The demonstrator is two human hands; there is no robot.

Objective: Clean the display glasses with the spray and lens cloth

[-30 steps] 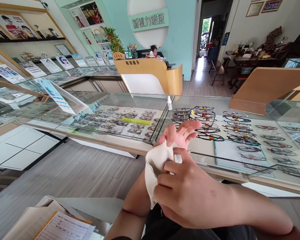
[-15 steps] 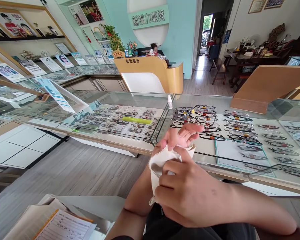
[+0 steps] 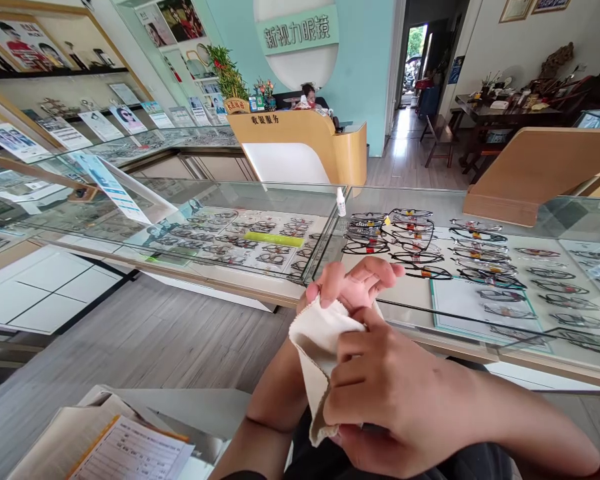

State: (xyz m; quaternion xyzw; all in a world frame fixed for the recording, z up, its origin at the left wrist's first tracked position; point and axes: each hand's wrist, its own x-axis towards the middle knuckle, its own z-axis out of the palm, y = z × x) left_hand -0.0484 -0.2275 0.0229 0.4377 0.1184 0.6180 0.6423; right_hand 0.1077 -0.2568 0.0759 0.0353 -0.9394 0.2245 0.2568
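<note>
A cream cleaning cloth [image 3: 314,343] with a zigzag edge hangs folded between my two hands. My right hand [image 3: 400,390] has its fingers curled and pressed into the cloth from the right. Behind it, my left hand [image 3: 357,283] is partly hidden; its thumb lies at the cloth's upper edge, and its fingers are bent with the palm up. Whether something small is wrapped inside the cloth I cannot tell. Both hands are in front of the glass display counter, close to its near edge.
Rows of eyeglass frames [image 3: 483,253] lie in the glass counter [image 3: 410,200]. On the glass stands a small white spray bottle [image 3: 341,201]. A wooden panel [image 3: 535,170] rises at right. Papers [image 3: 133,450] lie at lower left. A person [image 3: 309,99] sits behind the reception desk [image 3: 347,157].
My right hand has shifted slightly right and down. More of the cloth shows, its lower corner hanging farther down. My left thumb has come up more clearly over the cloth's edge.
</note>
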